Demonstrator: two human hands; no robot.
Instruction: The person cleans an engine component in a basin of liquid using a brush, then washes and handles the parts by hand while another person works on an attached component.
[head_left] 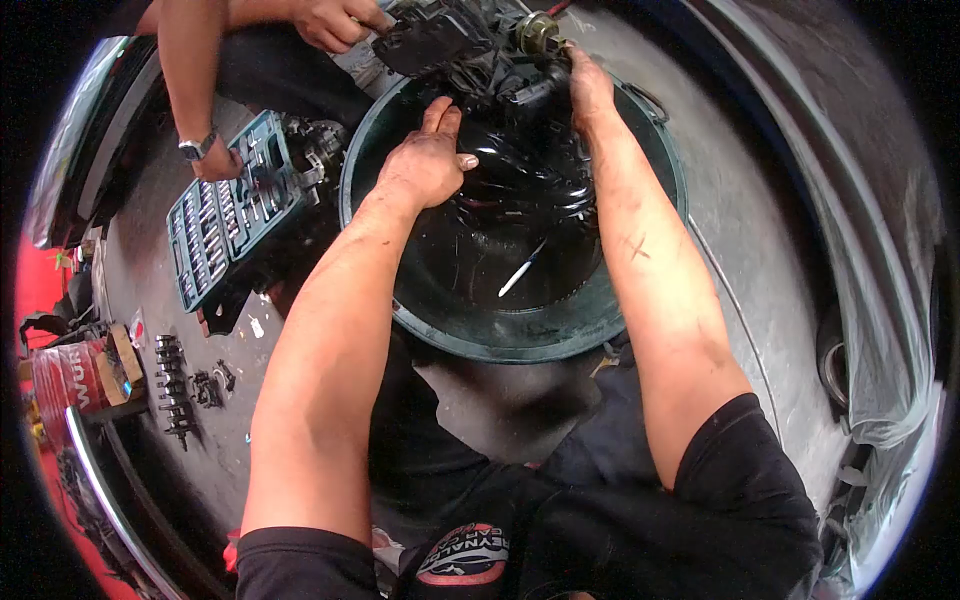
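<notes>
A large glossy black engine part (520, 165) sits in a round dark green tub (500, 340), with its upper end rising over the far rim. My left hand (428, 160) rests against its left side, thumb apart and two fingers stretched forward. On the far right, my right hand (590, 88) grips the upper end, close to a gold-coloured round piece (536, 34); some of its fingertips are hidden. Dark liquid covers the tub's bottom, and a white stick-like tool (516, 278) leans there near the front.
Across from me, a co-worker's hand (340, 22) is at the upper black part. The co-worker's other hand (217, 160) reaches into a teal socket set (180, 255). A crankshaft (173, 390) lies on the floor at left. A plastic-covered car (880, 330) is at right.
</notes>
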